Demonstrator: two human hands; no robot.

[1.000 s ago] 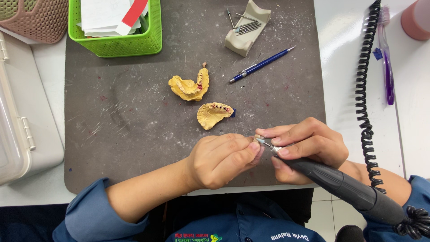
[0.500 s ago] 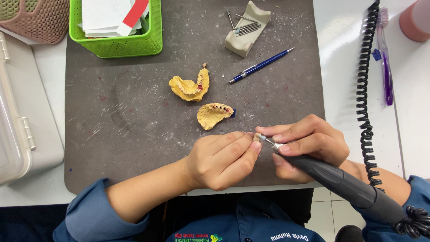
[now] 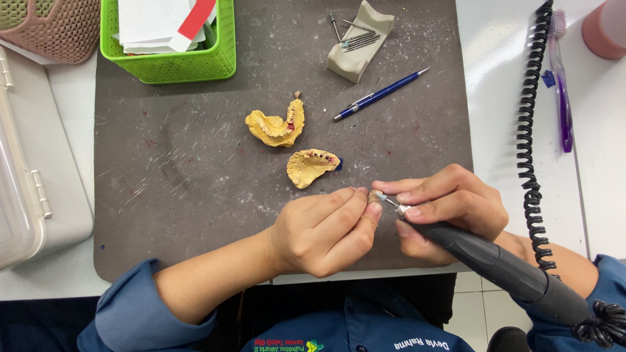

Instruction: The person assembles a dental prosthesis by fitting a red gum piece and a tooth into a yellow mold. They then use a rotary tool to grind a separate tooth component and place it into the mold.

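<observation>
With the left hand (image 3: 323, 231) pinching the small workpiece (image 3: 373, 195) above the grey mat (image 3: 163, 195), the right hand (image 3: 450, 208), gripping the handpiece (image 3: 495, 264), does best with light, braced, steady strokes.

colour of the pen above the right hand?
Dark blue with a silver tip and clip, on the pen lying on the grey mat; head view shows it.

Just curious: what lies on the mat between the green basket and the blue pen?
In the head view, only the grey holder with its metal burs lies between green basket and blue pen.
</observation>
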